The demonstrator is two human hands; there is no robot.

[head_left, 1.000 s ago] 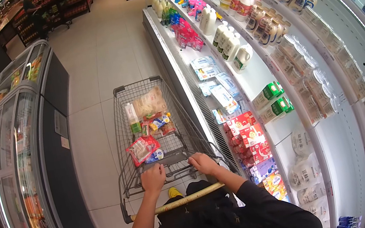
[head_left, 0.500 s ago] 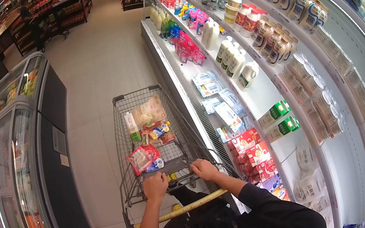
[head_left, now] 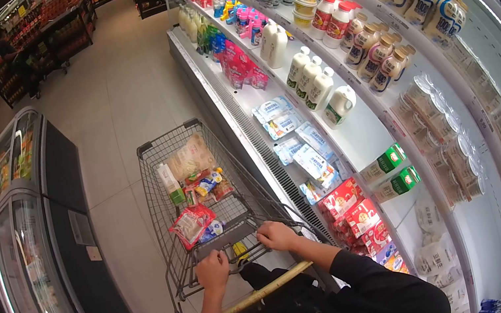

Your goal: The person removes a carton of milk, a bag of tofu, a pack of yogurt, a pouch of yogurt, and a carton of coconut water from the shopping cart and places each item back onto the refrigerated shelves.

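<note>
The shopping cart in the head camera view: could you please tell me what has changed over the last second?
The shopping cart has swung a little to the left, its front now angled away from the chilled shelves, and the view has turned with it. Nothing was picked up or let go. The left hand and right hand still grip the cart handle, and the groceries in the basket lie as before.

Floor (head_left: 121, 105): pale glossy tiles along the aisle
Right: lit white refrigerated shelves (head_left: 351, 118)
Left: glass-fronted freezer cabinets (head_left: 26, 216), dark end panel
Far end: dark shelving units (head_left: 54, 30) of goods
</note>
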